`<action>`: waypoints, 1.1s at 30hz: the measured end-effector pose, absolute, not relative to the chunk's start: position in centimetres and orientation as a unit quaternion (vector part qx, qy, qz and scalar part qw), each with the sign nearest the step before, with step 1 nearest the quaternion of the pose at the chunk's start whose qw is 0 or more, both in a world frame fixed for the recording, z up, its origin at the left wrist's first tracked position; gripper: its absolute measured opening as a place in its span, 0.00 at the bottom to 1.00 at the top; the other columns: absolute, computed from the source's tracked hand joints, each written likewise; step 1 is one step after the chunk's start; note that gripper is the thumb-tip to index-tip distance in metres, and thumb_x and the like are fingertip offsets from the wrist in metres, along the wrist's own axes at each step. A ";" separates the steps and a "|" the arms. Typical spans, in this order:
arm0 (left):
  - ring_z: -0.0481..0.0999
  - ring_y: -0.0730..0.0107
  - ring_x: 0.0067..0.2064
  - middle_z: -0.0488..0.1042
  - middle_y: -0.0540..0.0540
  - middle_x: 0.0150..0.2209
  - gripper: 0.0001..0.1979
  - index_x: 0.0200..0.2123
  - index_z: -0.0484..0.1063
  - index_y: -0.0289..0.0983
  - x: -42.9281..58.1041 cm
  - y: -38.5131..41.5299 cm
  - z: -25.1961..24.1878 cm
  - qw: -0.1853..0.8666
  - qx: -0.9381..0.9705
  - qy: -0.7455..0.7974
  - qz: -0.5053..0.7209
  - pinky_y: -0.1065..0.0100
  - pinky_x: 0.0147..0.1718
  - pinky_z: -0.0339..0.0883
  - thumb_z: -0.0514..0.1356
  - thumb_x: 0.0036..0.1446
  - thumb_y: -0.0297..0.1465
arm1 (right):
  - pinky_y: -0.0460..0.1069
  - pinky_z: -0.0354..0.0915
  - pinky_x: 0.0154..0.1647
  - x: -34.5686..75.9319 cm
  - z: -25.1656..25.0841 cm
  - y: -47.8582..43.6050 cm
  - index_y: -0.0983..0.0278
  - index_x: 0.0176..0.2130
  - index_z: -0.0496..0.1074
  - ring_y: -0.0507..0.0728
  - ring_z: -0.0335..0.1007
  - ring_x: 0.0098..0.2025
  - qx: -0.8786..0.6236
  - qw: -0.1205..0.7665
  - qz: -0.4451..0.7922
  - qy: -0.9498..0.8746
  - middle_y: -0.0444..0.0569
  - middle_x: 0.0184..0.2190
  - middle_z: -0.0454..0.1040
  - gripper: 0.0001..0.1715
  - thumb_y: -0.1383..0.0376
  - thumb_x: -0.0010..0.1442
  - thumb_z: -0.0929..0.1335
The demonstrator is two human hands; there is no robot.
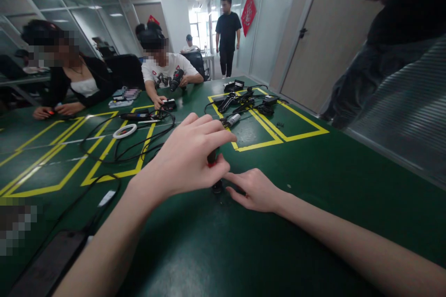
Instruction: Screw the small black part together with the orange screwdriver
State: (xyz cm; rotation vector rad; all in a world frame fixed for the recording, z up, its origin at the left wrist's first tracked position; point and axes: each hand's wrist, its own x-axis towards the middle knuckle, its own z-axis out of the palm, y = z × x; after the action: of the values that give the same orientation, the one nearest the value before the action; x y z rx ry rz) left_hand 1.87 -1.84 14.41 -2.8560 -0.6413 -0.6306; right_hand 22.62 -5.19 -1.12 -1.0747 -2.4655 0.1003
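Observation:
My left hand (190, 153) is closed from above around an upright black tool with a red part (211, 158); most of it is hidden by the fingers, so its exact kind does not show. Under the left thumb, a small black piece (217, 187) stands on the green table (181, 236), in line with the tool. My right hand (256, 190) is low on the right side of that piece. Its index finger reaches to the left thumb, and its own thumb is apart, with nothing visible between them. The other right fingers are curled.
Black cables and tools (240, 100) lie within yellow tape outlines ahead. A white ring (125, 131) and looped cable (104, 160) are to the left. A phone (52, 260) rests near my left forearm. Across the table, a seated person holds a drill (176, 80).

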 end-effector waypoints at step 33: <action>0.75 0.72 0.33 0.78 0.44 0.47 0.19 0.52 0.77 0.38 1.8 -2.1 14.2 0.041 -0.950 -0.222 -0.217 0.71 0.29 0.64 0.54 0.60 0.25 | 0.48 0.52 0.26 22.4 -1.4 -5.3 0.66 0.64 0.61 0.56 0.74 0.25 -0.402 0.191 0.050 -0.894 0.42 0.25 0.78 0.26 0.67 0.68 0.64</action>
State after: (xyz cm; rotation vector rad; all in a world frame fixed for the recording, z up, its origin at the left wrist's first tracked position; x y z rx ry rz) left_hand 1.79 -2.07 14.23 -2.9081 -0.6794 -0.6658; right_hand 22.44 -5.29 -1.36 -1.1289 -2.5121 0.1403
